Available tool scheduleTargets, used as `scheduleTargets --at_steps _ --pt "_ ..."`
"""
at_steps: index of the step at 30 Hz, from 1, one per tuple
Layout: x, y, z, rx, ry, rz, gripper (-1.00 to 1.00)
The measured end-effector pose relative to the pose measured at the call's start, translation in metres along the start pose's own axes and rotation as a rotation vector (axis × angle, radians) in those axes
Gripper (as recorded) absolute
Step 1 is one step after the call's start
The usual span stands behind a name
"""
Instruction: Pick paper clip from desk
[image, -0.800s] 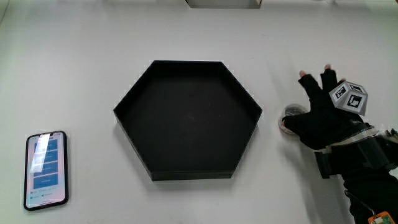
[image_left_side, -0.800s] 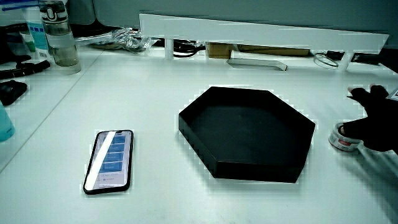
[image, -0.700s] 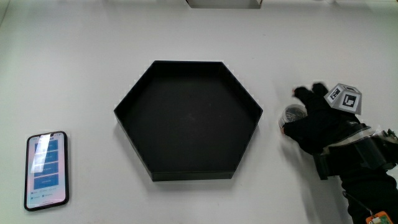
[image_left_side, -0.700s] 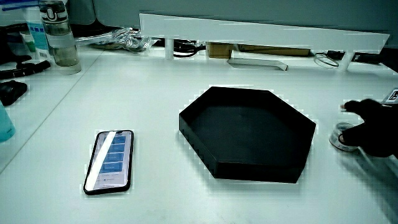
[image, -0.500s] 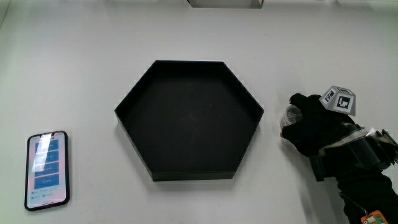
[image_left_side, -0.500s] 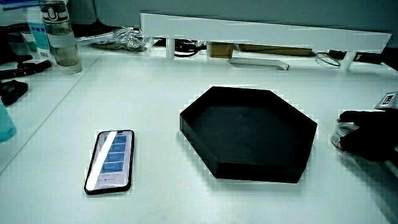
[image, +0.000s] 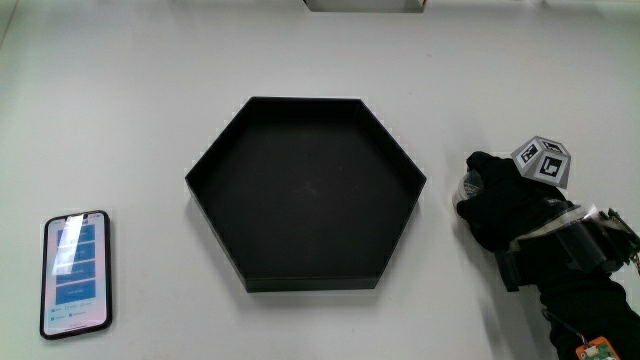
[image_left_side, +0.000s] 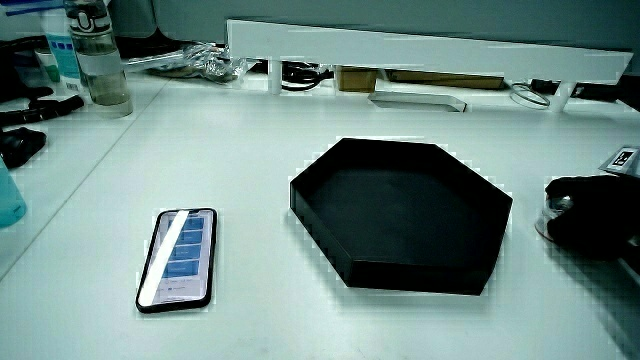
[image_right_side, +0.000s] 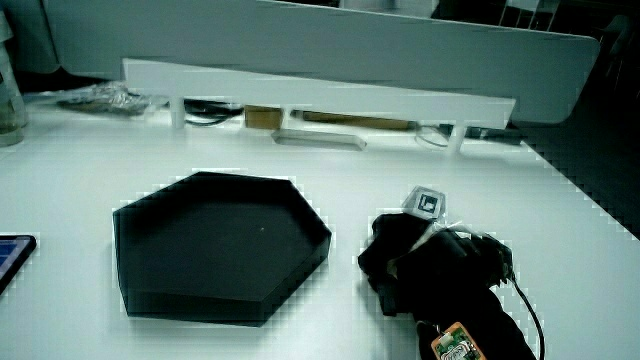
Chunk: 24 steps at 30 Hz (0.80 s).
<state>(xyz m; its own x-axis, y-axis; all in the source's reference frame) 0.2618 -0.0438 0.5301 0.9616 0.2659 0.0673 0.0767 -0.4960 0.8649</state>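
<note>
A white counter (image: 130, 120) carries a black hexagonal tray (image: 305, 192) and a phone (image: 73, 272) near the person's edge. From above, the hand (image: 505, 198) lies beside the tray, fingers curled down over a small clear round thing (image: 467, 184) — no paper clip can be made out. In both side views the hand (image_left_side: 590, 215) (image_right_side: 415, 255) rests low on the counter, closed over that thing (image_left_side: 553, 205) — a partition (image_right_side: 320, 95) stands along the counter's edge.

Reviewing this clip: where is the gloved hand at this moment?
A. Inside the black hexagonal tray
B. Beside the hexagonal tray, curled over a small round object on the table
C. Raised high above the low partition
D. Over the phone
B: the hand lies on the table beside the black hexagonal tray, fingers curled over a small round object; the phone lies untouched past the tray.
</note>
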Motion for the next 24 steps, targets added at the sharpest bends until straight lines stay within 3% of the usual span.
scheduleTargets --at_steps 11,16,18,19,24 --pt "0.009 0.0 0.0 0.017 0.015 0.012 1.0" --pt "0.01 -0.006 0.011 0.04 0.022 0.01 1.0" --pt "0.005 -0.014 0.017 0.04 0.018 0.036 1.0" --pt "0.008 -0.01 0.018 0.056 0.008 0.011 1.0" --pt "-0.002 -0.024 0.031 0.069 -0.004 0.045 1.0"
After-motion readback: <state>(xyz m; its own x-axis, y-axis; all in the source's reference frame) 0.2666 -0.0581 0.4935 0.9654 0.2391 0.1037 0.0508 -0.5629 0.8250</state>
